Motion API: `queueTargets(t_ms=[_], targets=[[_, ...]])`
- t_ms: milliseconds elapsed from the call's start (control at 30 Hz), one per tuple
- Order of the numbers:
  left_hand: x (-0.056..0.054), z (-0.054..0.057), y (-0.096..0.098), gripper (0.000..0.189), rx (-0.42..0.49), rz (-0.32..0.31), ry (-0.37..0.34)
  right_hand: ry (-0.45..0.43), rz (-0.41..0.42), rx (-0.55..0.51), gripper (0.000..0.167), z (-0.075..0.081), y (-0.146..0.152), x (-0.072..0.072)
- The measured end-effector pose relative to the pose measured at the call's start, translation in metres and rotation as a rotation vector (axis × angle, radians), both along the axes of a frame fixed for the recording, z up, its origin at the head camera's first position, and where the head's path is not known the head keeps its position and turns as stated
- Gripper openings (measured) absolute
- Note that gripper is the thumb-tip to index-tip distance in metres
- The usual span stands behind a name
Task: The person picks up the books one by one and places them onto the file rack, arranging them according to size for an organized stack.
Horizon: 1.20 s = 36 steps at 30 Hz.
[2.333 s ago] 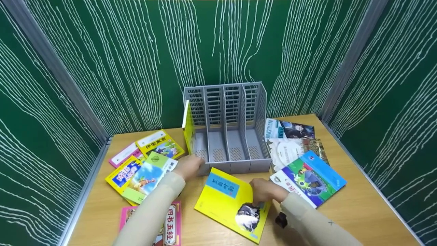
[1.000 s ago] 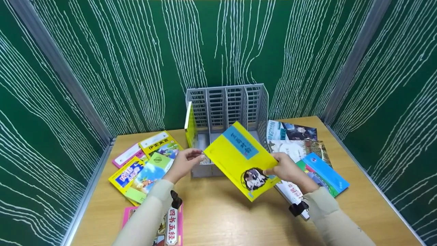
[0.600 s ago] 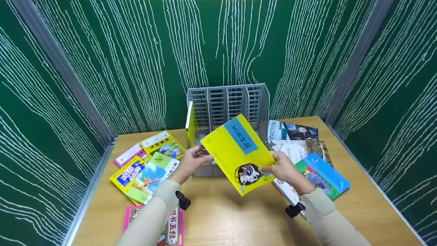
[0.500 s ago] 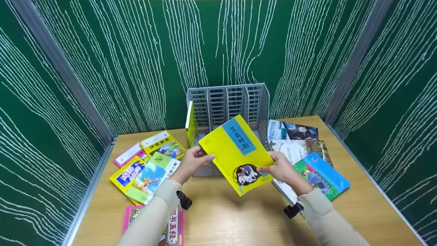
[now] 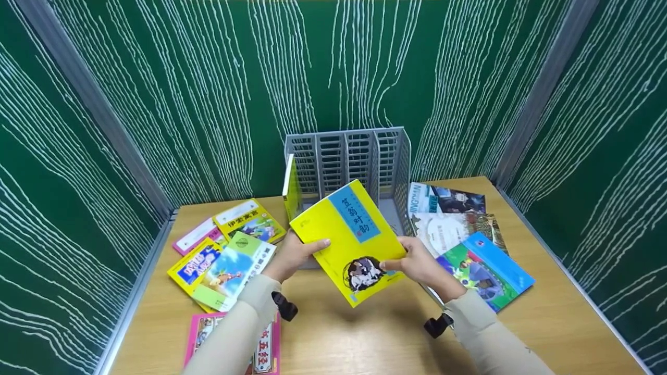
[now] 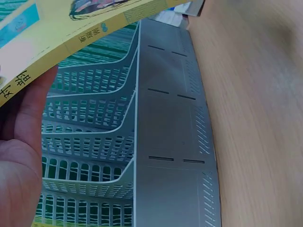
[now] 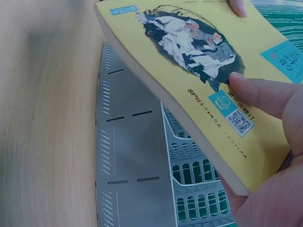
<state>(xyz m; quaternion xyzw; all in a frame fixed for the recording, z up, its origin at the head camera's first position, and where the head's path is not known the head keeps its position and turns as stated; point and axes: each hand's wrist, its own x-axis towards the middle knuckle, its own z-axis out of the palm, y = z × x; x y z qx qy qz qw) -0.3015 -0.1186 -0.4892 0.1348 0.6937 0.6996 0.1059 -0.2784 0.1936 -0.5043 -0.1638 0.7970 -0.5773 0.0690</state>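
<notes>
A yellow book [image 5: 333, 250] with a blue title label and a round ink picture is held tilted above the table, in front of the grey file rack [image 5: 359, 140]. My left hand [image 5: 296, 255] grips its left edge, thumb on the cover and fingers behind. On the opposite edge my right hand [image 5: 421, 263] pinches the book, the thumb lying beside the picture. The right wrist view shows the page edges of the book [image 7: 199, 118] facing the camera. Another yellow book [image 5: 291, 187] stands upright in the rack's leftmost slot.
Left of the rack lie several overlapping children's books [image 5: 234, 271], with a pink-bordered book [image 5: 268, 344] nearer the front, partly under the left sleeve. To the right, a blue and green book [image 5: 490, 271] overlaps a pale book [image 5: 443, 229]; a dark-covered one [image 5: 458, 200] lies behind.
The yellow book was lifted off the table by the right hand and brought before the rack. My left hand moved from the rack's front to grip the book, which shifted slightly left and down lately.
</notes>
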Motion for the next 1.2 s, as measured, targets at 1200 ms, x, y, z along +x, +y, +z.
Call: queueTargets(t_ms=[1200], targets=[[0.02,0.077,-0.044,0.037,-0.053,0.5,0.385,0.354,-0.129,0.442,0.056,-0.029,-0.002,-0.034]])
